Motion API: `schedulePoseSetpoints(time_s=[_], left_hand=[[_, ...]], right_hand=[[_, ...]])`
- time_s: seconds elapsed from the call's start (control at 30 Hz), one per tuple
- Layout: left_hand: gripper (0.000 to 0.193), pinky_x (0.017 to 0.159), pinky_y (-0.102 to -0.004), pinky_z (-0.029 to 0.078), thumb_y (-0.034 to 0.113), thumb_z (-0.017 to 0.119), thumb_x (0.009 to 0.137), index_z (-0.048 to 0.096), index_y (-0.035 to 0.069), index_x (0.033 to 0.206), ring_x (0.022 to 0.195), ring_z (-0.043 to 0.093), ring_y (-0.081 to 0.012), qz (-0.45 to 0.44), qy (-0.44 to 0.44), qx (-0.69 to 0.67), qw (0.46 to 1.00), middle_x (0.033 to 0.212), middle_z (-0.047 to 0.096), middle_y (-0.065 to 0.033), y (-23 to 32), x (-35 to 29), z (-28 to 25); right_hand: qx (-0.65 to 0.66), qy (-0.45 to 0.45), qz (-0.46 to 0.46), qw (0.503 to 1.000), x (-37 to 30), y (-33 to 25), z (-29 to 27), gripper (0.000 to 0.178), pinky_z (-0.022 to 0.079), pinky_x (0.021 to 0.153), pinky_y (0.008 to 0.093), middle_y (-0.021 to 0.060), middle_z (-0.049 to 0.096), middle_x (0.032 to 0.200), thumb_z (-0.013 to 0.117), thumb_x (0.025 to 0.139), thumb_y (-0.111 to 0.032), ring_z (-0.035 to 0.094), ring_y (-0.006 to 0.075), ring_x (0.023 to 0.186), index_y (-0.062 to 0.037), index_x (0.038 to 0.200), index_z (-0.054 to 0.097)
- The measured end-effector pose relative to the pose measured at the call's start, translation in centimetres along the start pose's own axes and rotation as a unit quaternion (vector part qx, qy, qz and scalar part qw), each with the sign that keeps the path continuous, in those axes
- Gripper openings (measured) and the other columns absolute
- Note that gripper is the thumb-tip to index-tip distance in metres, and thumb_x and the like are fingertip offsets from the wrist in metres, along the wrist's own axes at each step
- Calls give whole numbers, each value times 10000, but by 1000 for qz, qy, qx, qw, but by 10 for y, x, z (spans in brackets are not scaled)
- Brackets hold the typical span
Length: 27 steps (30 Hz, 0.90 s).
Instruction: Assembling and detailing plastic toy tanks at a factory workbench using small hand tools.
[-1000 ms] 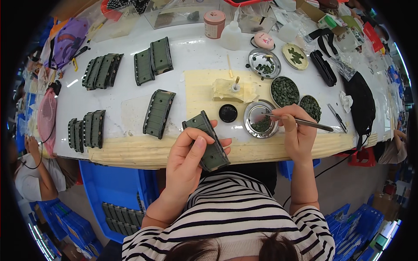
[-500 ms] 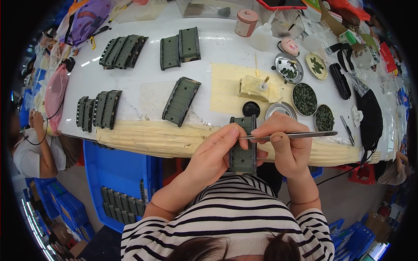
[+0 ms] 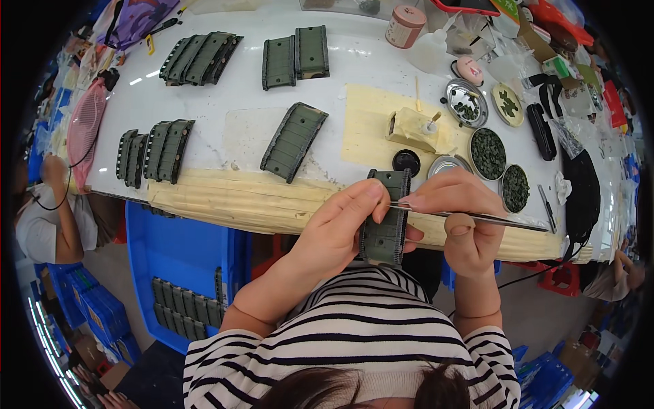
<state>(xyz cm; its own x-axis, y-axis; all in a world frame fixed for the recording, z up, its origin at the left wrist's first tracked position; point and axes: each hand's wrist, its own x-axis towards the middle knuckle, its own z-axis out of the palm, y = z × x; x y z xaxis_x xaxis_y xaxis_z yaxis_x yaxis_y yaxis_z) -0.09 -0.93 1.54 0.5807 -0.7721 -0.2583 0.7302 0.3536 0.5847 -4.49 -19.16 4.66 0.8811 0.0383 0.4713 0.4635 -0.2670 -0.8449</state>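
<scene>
Sleeves and front of a striped black-and-white shirt [image 3: 340, 320] fill the near side, with dark hair at the bottom. To the left, below table height, a blue bin [image 3: 187, 235] holds rows of green panels [image 3: 182, 307].

At the table's near edge, the left hand [image 3: 344, 221] grips a ribbed dark green panel [image 3: 383, 238] with stitched-looking sides. Its thumb and forefinger press close together on the front, and other fingertips wrap behind, showing past the right side. The right hand [image 3: 473, 225] pinches metal tweezers [image 3: 501, 221] between thumb and fingers; their points lie over the panel, just beside the left fingertips. Whether the points touch it, I cannot tell.

Beyond the cream padded edge [image 3: 231, 208], similar panels lie in groups at left [image 3: 167, 153], with a single panel [image 3: 293, 142] nearer the middle. On the right are a black round cap [image 3: 407, 162], a metal dish [image 3: 446, 163] partly hidden by the right hand, and two round tins heaped with dark green bits [image 3: 488, 155]. Farther off stand a tape-wrapped block [image 3: 409, 131] and a pink canister [image 3: 406, 27].
</scene>
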Motion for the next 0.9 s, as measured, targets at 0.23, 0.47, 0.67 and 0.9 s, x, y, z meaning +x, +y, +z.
schedulePoseSetpoints(time_s=[0.23, 0.47, 0.67, 0.9], left_hand=[[351, 780, -352, 577, 316, 339, 1042, 433, 48, 836, 897, 681, -256, 5, -52, -43, 998, 896, 633, -165, -3, 3, -5], [357, 790, -354, 582, 322, 338, 1041, 437, 46, 837, 898, 682, -256, 1, -46, -48, 998, 878, 633, -160, -1, 4, -1], [359, 791, -358, 584, 328, 336, 1041, 438, 47, 842, 906, 682, -256, 6, -46, -37, 998, 881, 631, -157, -2, 5, -2], [359, 791, -363, 586, 334, 341, 1039, 442, 49, 845, 906, 682, -252, 9, -54, -39, 998, 891, 626, -150, -3, 6, -3]], right_hand=[[-25, -9, 8, 1000, -1, -1, 2, 163, 483, 675, 282, 121, 665, 835, 661, 800, -94, 612, 217, 738, 18, 915, 686], [-9, -2, 5, 1000, -1, 2, 1, 171, 477, 669, 270, 122, 662, 841, 640, 845, -123, 606, 191, 711, 24, 919, 684], [14, 5, 30, 999, -2, 1, 2, 199, 470, 659, 260, 122, 654, 846, 609, 894, -152, 585, 152, 654, 30, 925, 681], [2, -2, 1, 1000, -1, 6, 1, 200, 460, 649, 252, 117, 651, 843, 614, 892, -149, 581, 140, 647, 35, 929, 681]])
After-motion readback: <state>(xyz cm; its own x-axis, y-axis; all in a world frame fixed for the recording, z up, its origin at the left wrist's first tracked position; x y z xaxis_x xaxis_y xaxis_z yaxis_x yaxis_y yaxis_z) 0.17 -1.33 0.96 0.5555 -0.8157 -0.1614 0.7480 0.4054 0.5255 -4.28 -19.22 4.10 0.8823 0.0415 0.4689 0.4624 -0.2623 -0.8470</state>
